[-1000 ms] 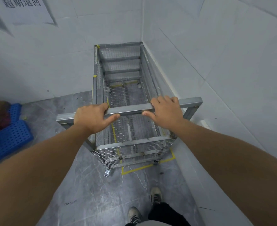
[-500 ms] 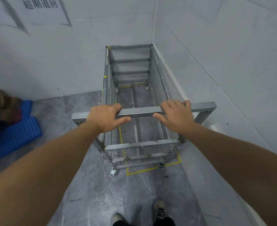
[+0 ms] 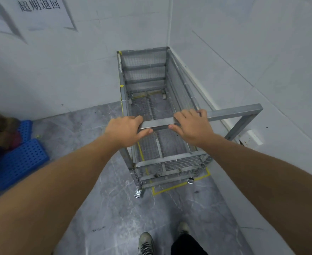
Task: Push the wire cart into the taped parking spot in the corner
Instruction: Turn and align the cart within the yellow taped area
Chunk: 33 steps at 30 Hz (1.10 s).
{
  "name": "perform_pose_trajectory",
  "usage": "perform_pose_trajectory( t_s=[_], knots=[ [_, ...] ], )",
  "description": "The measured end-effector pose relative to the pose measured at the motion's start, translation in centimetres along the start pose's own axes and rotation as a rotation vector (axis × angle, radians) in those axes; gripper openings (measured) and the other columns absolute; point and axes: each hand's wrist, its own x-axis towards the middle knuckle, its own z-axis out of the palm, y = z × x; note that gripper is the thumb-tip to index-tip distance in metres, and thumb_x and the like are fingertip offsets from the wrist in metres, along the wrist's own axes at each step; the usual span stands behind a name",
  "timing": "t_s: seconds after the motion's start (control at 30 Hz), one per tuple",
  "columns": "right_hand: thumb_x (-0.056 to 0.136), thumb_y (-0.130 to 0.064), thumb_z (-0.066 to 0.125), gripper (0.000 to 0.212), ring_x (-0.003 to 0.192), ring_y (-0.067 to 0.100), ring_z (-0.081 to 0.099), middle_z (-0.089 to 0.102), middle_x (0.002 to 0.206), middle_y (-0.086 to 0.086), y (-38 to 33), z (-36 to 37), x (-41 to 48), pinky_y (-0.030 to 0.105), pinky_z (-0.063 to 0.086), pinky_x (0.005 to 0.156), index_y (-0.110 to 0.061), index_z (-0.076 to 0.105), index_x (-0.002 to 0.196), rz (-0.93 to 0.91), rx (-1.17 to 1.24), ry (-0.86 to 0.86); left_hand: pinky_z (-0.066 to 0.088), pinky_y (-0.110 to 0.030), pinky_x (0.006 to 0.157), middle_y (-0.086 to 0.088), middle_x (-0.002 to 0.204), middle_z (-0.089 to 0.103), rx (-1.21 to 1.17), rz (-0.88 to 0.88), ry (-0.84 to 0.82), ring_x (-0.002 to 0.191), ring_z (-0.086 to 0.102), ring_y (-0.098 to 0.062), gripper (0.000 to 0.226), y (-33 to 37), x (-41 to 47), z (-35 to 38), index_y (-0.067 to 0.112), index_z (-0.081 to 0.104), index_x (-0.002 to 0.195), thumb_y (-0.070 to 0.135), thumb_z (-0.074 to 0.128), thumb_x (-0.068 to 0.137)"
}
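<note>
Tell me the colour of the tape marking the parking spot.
Yellow tape, seen best on the floor below the wire cart in the head view.

The handle bar (image 3: 230, 113) of the wire cart (image 3: 147, 78) is gripped at frame centre by the left hand (image 3: 125, 130) and right hand (image 3: 193, 127); yellow tape (image 3: 171, 187) is seen below.

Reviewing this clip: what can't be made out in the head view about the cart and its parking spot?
- Yellow tape outline: mostly hidden under the grey wire-mesh cart.
- Far right caster: blurred behind mesh.
- Left end of the metal handle bar: covered by the left hand.
- Right hand: fingertips hidden over the bar.
</note>
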Motion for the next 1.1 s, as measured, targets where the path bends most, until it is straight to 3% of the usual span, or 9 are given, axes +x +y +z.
perform_pose_trajectory(
  t_s=[0.33, 0.5, 0.63, 1.1],
  knots=[
    [0.095, -0.068, 0.025, 0.057, 0.081, 0.026, 0.053, 0.057, 0.086, 0.000, -0.4, 0.8, 0.0, 0.046, 0.032, 0.082, -0.019, 0.054, 0.093, 0.004, -0.038, 0.158, 0.048, -0.034, 0.054, 0.003, 0.061, 0.054, 0.072, 0.013, 0.033, 0.053, 0.054, -0.022, 0.057, -0.3, -0.1, 0.1, 0.024, 0.040, 0.086, 0.077, 0.020, 0.086],
    [0.095, -0.065, 0.036, 0.051, 0.081, 0.027, 0.053, 0.058, 0.086, 0.001, -0.3, 1.2, 0.0, 0.046, 0.033, 0.083, -0.018, 0.055, 0.094, -0.007, -0.065, 0.207, 0.048, -0.032, 0.054, 0.006, 0.059, 0.051, 0.075, -0.014, 0.024, 0.052, 0.053, -0.018, 0.063, -0.2, 0.0, 0.1, 0.026, 0.042, 0.086, 0.082, 0.012, 0.080],
    [0.096, -0.064, 0.035, 0.050, 0.081, 0.028, 0.053, 0.059, 0.087, 0.003, -0.5, 1.0, 0.0, 0.046, 0.032, 0.083, -0.018, 0.054, 0.096, -0.018, -0.067, 0.181, 0.041, -0.031, 0.052, 0.006, 0.059, 0.050, 0.076, -0.033, 0.018, 0.052, 0.052, -0.017, 0.061, 0.0, -0.1, -0.1, 0.023, 0.045, 0.087, 0.079, 0.019, 0.084],
    [0.096, -0.065, 0.031, 0.052, 0.083, 0.026, 0.052, 0.059, 0.090, 0.002, -0.3, 0.7, 0.2, 0.048, 0.034, 0.084, -0.019, 0.053, 0.098, -0.024, -0.096, 0.155, 0.045, -0.033, 0.056, 0.003, 0.063, 0.056, 0.077, -0.052, 0.034, 0.054, 0.052, -0.021, 0.061, 0.6, -0.2, -0.6, 0.026, 0.040, 0.083, 0.081, 0.014, 0.080]
  ],
)
